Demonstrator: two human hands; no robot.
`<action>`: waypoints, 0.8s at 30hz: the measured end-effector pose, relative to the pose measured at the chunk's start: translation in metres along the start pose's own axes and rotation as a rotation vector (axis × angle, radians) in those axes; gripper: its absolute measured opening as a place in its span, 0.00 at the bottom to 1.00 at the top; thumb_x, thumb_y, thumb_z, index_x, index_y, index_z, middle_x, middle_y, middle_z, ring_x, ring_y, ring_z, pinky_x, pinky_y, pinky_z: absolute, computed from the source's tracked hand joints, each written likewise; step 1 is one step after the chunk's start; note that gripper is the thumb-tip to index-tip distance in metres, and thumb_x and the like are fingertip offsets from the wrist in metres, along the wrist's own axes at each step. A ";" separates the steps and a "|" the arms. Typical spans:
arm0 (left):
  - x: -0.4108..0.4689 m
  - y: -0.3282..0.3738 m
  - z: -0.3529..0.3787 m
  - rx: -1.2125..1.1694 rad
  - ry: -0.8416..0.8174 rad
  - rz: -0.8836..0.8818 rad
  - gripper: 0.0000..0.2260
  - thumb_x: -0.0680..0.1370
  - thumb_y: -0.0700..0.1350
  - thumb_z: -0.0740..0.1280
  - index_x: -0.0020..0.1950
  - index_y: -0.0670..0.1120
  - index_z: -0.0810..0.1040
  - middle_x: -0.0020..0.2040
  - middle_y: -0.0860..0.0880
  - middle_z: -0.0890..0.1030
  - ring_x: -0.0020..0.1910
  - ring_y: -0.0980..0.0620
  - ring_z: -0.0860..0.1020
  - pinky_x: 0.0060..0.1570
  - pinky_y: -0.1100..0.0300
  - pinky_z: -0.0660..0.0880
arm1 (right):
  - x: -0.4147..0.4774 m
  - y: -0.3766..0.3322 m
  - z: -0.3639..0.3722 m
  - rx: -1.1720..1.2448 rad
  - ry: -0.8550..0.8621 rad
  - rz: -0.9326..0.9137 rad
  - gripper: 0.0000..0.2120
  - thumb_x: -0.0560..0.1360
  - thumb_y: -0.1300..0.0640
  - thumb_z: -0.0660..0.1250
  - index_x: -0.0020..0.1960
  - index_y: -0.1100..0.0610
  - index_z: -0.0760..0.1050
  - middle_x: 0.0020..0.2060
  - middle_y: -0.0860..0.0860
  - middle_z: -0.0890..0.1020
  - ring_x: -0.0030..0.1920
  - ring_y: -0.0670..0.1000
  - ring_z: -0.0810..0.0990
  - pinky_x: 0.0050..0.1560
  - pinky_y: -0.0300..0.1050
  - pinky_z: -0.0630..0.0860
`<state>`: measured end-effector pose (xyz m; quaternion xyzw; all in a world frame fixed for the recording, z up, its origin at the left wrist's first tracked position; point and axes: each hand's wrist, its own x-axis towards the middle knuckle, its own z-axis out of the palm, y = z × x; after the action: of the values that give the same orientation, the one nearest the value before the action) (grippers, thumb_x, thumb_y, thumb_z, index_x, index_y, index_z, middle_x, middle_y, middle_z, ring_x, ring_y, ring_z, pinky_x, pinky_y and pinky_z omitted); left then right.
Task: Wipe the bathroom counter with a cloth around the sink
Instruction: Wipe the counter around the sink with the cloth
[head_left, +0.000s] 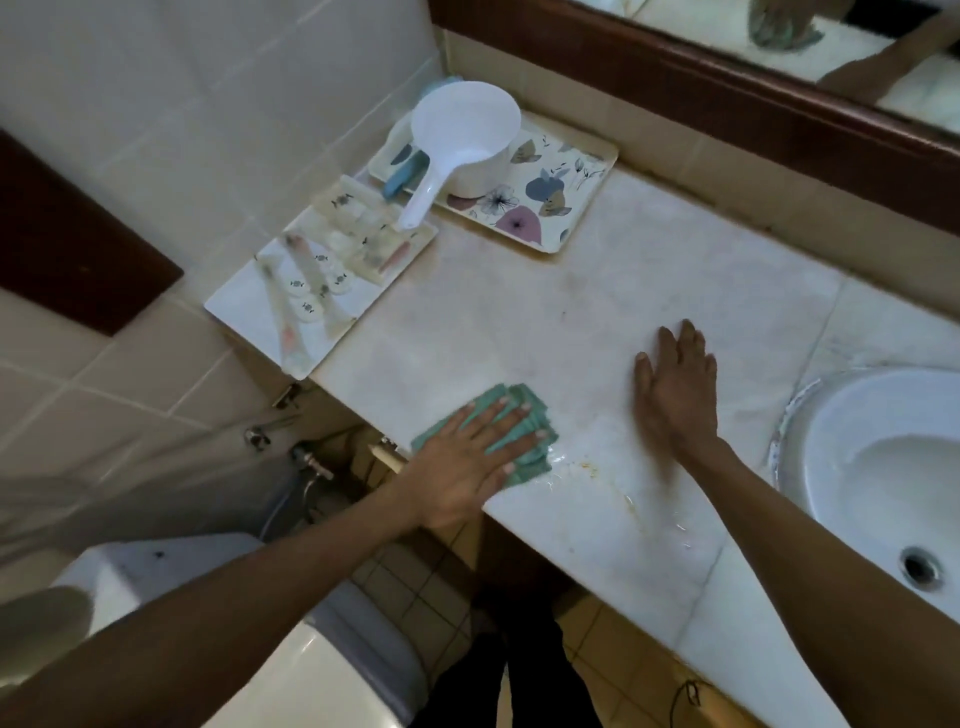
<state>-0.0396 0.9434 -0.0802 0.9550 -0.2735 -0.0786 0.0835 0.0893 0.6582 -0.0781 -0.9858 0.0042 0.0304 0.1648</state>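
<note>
Pale marble counter (597, 312) carries two trays (524, 208) (one floral), a green cloth (524, 415), both hands.

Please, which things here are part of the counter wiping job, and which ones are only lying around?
Part of the job:
green cloth under the left hand
counter
sink
right hand, flat on the counter

Only lying around:
white scoop on the floral tray
white tray of toiletries
toilet
</note>
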 end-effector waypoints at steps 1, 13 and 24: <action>-0.013 -0.021 -0.003 0.017 -0.015 0.022 0.23 0.86 0.55 0.47 0.82 0.57 0.52 0.83 0.52 0.49 0.81 0.50 0.44 0.79 0.49 0.43 | -0.002 -0.004 0.002 -0.007 -0.005 -0.030 0.25 0.83 0.49 0.51 0.75 0.62 0.60 0.78 0.62 0.57 0.78 0.62 0.54 0.76 0.61 0.53; 0.016 -0.029 -0.002 -0.111 0.222 -0.727 0.24 0.85 0.53 0.47 0.82 0.54 0.52 0.82 0.47 0.54 0.81 0.44 0.50 0.78 0.42 0.49 | -0.007 -0.060 0.019 0.044 -0.036 -0.201 0.25 0.83 0.50 0.53 0.76 0.60 0.61 0.77 0.61 0.58 0.77 0.61 0.57 0.75 0.60 0.58; 0.031 -0.081 -0.017 -0.081 0.121 -0.477 0.23 0.85 0.54 0.47 0.81 0.55 0.55 0.82 0.47 0.54 0.81 0.44 0.50 0.77 0.41 0.51 | -0.020 -0.023 0.001 -0.007 -0.081 -0.171 0.24 0.83 0.50 0.54 0.75 0.59 0.62 0.77 0.61 0.60 0.77 0.61 0.59 0.74 0.60 0.59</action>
<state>0.0308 0.9961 -0.0834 0.9914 -0.0314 -0.0498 0.1167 0.0694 0.6807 -0.0702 -0.9811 -0.0869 0.0559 0.1634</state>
